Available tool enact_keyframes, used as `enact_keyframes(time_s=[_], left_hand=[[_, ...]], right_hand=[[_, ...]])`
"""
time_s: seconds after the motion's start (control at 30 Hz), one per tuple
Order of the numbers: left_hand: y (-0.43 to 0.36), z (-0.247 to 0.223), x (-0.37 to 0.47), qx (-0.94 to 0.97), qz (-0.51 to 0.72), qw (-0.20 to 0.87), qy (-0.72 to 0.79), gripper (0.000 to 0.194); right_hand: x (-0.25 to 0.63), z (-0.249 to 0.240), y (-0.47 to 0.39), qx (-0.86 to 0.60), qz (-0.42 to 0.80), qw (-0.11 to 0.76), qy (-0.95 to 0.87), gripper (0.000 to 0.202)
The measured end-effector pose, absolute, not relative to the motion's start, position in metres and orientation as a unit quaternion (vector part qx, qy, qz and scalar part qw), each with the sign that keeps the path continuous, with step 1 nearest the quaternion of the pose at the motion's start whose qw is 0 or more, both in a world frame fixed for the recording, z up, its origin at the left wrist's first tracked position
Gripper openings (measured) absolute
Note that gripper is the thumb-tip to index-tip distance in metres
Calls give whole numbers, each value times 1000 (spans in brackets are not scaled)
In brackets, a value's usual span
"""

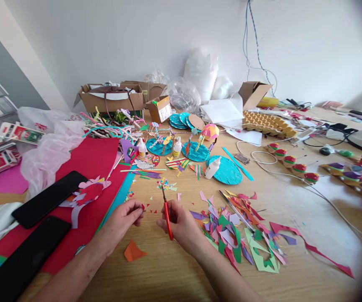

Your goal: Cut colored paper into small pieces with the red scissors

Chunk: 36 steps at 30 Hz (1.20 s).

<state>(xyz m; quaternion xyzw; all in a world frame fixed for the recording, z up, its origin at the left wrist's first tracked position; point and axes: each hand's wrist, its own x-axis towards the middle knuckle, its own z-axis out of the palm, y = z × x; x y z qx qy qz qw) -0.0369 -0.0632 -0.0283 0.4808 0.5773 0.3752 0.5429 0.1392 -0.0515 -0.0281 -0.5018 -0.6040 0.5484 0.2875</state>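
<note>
Room fairly bright, soft daylight look; source itself not in view. Pale sheen on the table (309, 214) at right, washing out wood grain. Soft, faint shadows nr hands. Far wall (136, 37) evenly lit, greyer at far L. Wide-angle distortion, stretched twd edges; dark blurry vignette at R side + corners. Centre reasonably sharp; stuff at far R smeary, fine detail lost.

The scissors (167, 218) have red handles. The large paper sheet (88, 161) is red, above a turquoise sheet (121, 197). The round discs (225, 170) are turquoise-blue, and the paper fish (177, 164) is striped red, white and yellow. The phones (50, 199) are black. The paper scraps (227, 228) mix purple, green, pink, red and orange.
</note>
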Motion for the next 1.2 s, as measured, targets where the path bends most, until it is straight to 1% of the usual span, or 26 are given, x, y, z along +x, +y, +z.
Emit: enact_keyframes(time_s=[0.1,0.23,0.4,0.53,0.7,0.77,0.87,0.9,0.97,1.03,1.13,1.2], left_hand=[[-62,-31,-26,508,346,558,557,16],[-64,-33,-11,519,307,585,542,18],[-66,-34,-5,518,287,603,534,17],[-69,-36,1,516,284,614,525,14],[-65,-32,1,506,278,617,535,13],[-56,-28,-10,507,301,583,559,17],[-38,-18,-35,569,338,468,586,15],[-32,-16,-44,599,332,421,595,13],[-24,-14,-57,663,287,342,601,9],[-20,-18,-64,729,217,283,584,11],[-18,-30,-65,803,104,230,541,17],[-19,-36,-63,819,65,216,528,17]], right_hand=[[136,-21,-49,-504,517,307,-620,14],[132,-13,-53,-512,459,285,-668,13],[136,-16,-59,-540,385,252,-705,9],[140,-20,-61,-541,385,255,-703,7],[148,-22,-58,-550,410,259,-680,11],[162,-20,-53,-560,395,269,-677,10],[201,-17,-46,-603,328,278,-672,3],[217,-16,-45,-628,296,280,-663,5],[252,-16,-43,-673,230,274,-647,12],[285,-18,-45,-721,178,234,-627,18],[320,-22,-50,-804,84,155,-568,26],[330,-24,-55,-823,55,136,-549,26]])
